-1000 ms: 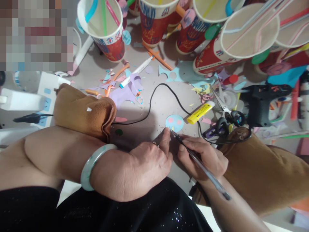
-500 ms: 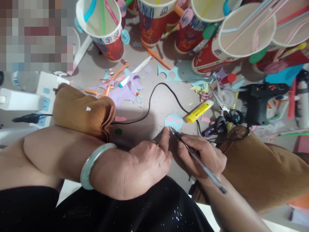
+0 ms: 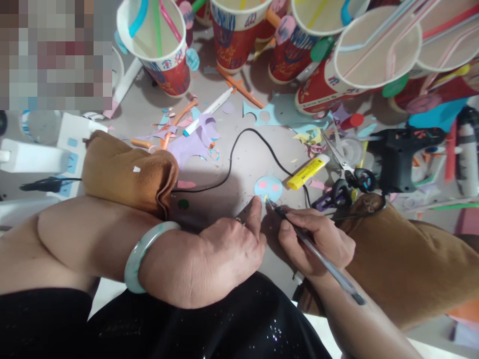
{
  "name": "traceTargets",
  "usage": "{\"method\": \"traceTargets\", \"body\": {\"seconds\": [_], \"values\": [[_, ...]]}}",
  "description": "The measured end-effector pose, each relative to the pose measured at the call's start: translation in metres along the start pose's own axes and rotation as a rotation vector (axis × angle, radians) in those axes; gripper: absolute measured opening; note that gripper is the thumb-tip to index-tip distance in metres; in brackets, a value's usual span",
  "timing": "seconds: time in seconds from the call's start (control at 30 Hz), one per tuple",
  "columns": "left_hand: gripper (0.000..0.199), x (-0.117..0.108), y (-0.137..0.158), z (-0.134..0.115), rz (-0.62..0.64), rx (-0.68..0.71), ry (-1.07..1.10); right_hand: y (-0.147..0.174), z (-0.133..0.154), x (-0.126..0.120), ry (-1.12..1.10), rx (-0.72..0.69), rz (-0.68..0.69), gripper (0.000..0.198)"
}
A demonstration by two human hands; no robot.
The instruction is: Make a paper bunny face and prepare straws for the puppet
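A light blue paper circle (image 3: pixel 268 186) with two pink dots lies flat on the table, a small yellow spot at its lower edge. My left hand (image 3: pixel 228 252) rests with its index finger stretched to that edge, the fingertip pressing there; its other fingers are curled under and partly hidden. In my right hand (image 3: pixel 318 239) a clear pen (image 3: pixel 325 262) with a dark grip is pinched, its point at the lower rim near the yellow spot. A yellow stick-shaped pack (image 3: pixel 308 172) lies just right of the circle.
Red paper cups (image 3: pixel 166 75) holding straws stand along the back. Scissors (image 3: pixel 350 172) and a black glue gun (image 3: pixel 407 157) lie at right. A black cable (image 3: pixel 247 130) loops behind the circle. Paper scraps (image 3: pixel 192 147) and a marker (image 3: pixel 208 110) lie at left, near a power strip (image 3: pixel 73 144).
My right hand and the pen have shifted slightly right and down, and the yellow spot shows more clearly. My left hand keeps its place at the circle's edge.
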State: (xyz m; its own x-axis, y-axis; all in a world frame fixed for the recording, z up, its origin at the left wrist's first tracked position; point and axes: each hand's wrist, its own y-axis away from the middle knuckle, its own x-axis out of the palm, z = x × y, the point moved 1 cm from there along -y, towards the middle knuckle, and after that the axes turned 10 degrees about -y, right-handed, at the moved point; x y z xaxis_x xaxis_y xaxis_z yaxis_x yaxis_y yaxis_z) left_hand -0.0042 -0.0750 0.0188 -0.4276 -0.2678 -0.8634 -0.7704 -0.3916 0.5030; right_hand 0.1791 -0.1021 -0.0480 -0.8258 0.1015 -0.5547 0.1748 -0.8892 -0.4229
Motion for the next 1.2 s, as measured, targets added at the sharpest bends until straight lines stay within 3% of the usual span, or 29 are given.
{"method": "traceTargets", "body": {"seconds": [0.17,0.4,0.57,0.77,1.2], "values": [[0.050,0.0045,0.0002,-0.0017,-0.037,-0.021,-0.001,-0.0003,0.0002,0.0006,-0.005,-0.005,0.023,0.019],[0.049,-0.0003,-0.0007,0.0003,0.011,-0.010,0.003,0.0019,0.0005,0.0011,-0.026,0.037,0.023,0.023],[0.049,0.0001,-0.0007,0.0006,0.026,-0.005,0.009,-0.0002,-0.0022,0.0014,-0.020,-0.022,0.014,0.021],[0.046,0.0022,0.0005,-0.0011,-0.022,-0.026,-0.003,-0.0007,-0.0036,0.0021,-0.014,-0.033,0.021,0.020],[0.047,-0.0018,0.0007,0.0013,0.024,0.003,0.024,-0.0001,-0.0041,0.0027,-0.025,-0.027,0.029,0.019]]}}
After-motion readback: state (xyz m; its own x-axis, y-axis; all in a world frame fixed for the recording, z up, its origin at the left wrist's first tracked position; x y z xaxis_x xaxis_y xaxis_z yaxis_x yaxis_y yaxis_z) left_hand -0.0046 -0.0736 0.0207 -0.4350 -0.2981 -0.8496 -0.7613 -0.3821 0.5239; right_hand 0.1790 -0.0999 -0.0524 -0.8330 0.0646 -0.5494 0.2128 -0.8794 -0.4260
